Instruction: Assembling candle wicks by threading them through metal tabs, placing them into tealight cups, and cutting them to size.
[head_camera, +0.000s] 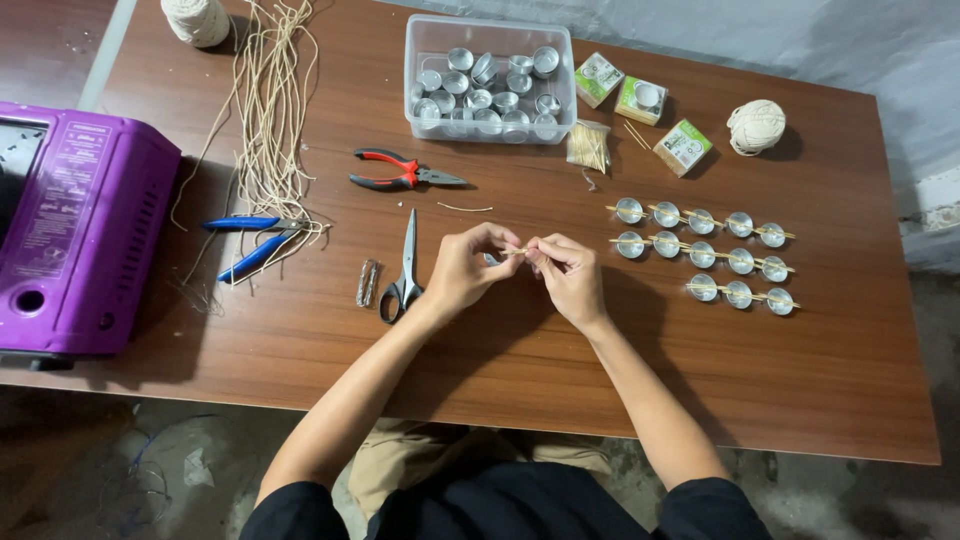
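- Between my two hands, just above the middle of the bench (520, 380), I hold a thin pale stick (516, 251) level, with a small metal cup (491, 259) mostly hidden behind my left fingers (497, 243).
- Left hand (462, 272): fingers closed in a pinch on one end of the stick. Right hand (570, 277): fingers pinched on the other end. Both are closed tight, nothing else in them.
- I judge the stick very light, stiff but easy to snap, so the best hold is at the ends with fingertip pressure only. The cup looks thin-walled, smooth and easily dented; I would take it by the rim.
- To the right lie three rows of finished cups (702, 253), round and shiny, each row lying beneath long sticks that span the cups.
- Beyond my hands, a clear plastic tub (489, 32) holds many loose silver cups. Beside it sit a small bag of sticks (588, 146) and three little green-and-white boxes (682, 147).
- A ball of cream twine (756, 126) rests near the far right corner, soft and fibrous; a second ball (196, 19) sits far left, with loose strands of cord (268, 110) trailing down.
- Left of my hands: grey scissors (405, 270), red-handled pliers (400, 170), blue-handled pliers (250, 238), all hard steel.
- At the left edge stands a purple plastic case (80, 230). The bench is dark wood-grain laminate, smooth.
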